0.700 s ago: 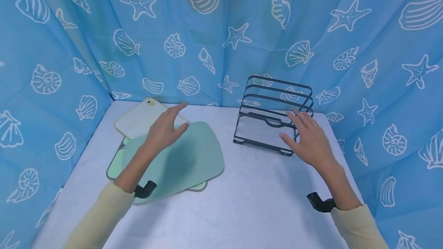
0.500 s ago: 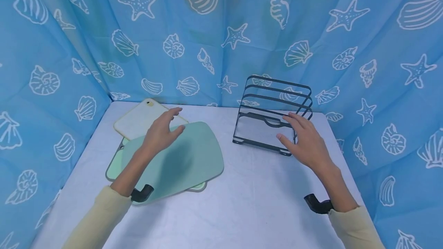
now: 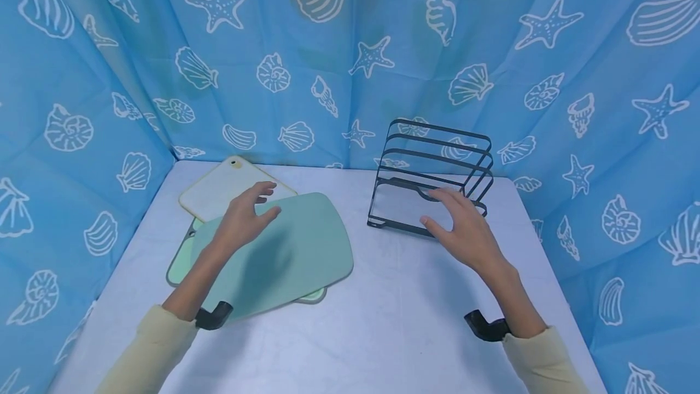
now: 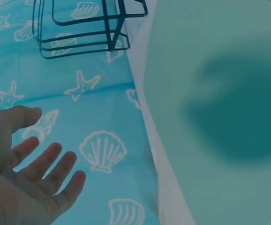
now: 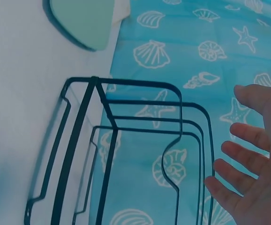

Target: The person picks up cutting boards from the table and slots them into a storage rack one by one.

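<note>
My left hand (image 3: 239, 219) hovers over the stack of cutting boards with its fingers loosely bent and nothing in them. Topmost is a grey-green cutting board (image 3: 314, 248), on which the hand's shadow falls. Beneath it a lighter green board with a grey rim (image 3: 178, 269) sticks out at the left and lower right. A white board with a yellowish rim and a corner hole (image 3: 221, 190) lies behind, partly covered. My right hand (image 3: 467, 236), fingers spread and holding nothing, is in front of a black wire rack (image 3: 403, 183) and overlaps its lower right part in the head view.
A white cloth (image 3: 372, 327) covers the table. Blue curtains with white shells and starfish (image 3: 322, 102) enclose it at the back and both sides. Each wrist carries a black camera mount, such as the right one (image 3: 487, 326).
Both hands have drawn back a little toward the person and shifted left. The boards and the rack have stayed where they were.
</note>
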Demonstrator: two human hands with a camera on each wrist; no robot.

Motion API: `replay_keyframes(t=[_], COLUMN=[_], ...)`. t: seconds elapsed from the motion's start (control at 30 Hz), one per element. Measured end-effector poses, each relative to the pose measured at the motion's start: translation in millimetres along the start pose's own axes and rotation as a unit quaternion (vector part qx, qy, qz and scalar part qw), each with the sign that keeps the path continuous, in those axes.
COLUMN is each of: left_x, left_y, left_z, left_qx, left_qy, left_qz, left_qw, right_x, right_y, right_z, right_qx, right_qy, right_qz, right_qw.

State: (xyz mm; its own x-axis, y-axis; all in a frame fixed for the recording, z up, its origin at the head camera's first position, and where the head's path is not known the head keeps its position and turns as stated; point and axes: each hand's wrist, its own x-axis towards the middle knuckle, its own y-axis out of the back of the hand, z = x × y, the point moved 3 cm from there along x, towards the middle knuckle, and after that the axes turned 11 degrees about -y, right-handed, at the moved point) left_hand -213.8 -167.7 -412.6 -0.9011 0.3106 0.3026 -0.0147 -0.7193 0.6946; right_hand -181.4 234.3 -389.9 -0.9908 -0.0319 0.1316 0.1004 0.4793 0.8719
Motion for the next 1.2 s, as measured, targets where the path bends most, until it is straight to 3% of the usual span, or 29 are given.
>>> replay_keyframes(t=[0.37, 0.77, 1.2], left_x=[-25.2, -57.9, -91.5], left_y=[5.6, 17.4, 24.3], left_z=[-25.5, -46.0, -71.6], left_qx=[-0.030, -0.032, -0.013], left_qy=[0.049, 0.120, 0.142], left_qz=[-0.006, -0.023, -0.028], left_qw=[0.9984, 0.9919, 0.9894], right_x=[0.2, 7.7, 20.0], right_y=[-23.3, -63.3, -109.9], right_z=[-9.4, -20.5, -31.3], right_qx=[0.071, 0.142, 0.181], right_qy=[-0.017, -0.040, -0.052], right_qz=[-0.040, -0.104, -0.147], right_qw=[0.997, 0.984, 0.971])
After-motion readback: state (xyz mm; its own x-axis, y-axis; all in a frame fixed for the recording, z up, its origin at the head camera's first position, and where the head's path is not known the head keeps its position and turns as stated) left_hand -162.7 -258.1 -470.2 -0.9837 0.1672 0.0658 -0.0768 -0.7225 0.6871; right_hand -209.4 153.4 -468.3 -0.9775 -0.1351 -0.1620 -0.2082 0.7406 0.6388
